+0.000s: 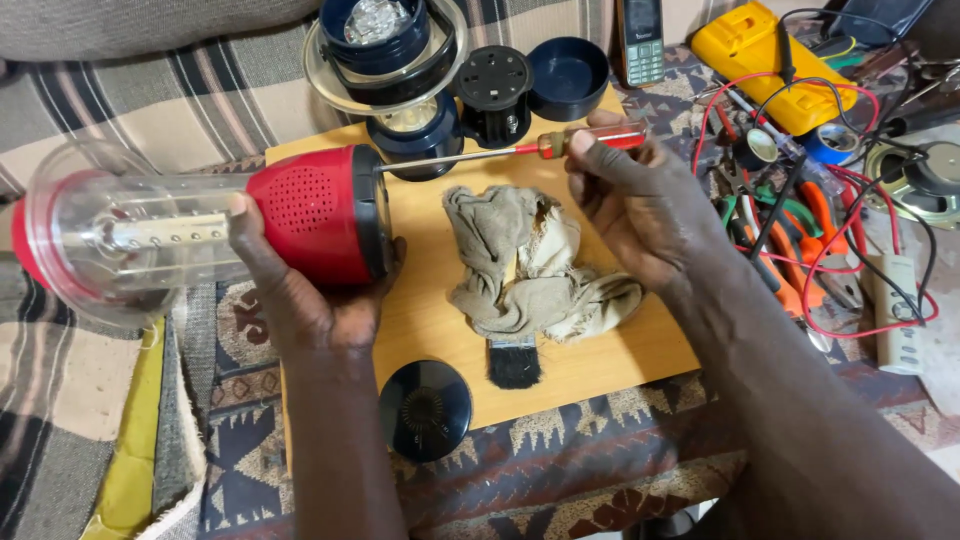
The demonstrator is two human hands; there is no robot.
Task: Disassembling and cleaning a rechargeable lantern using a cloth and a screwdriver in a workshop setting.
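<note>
A wooden board [600,365] lies on patterned cloth, crowded by tools at its right edge. The left hand [300,290] grips a red lantern [200,225] overhanging the board's left edge; the right hand [630,195] holds a screwdriver [510,150] against its base, above a rag [530,265].

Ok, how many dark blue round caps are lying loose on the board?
2: one dark blue cap at the far edge, open side up, and another dark blue cap at the near edge. More may be hidden.

lantern [300,215] – glossy red plastic | screwdriver [540,146] – metal shaft | rag [530,262] – rough cloth
</note>
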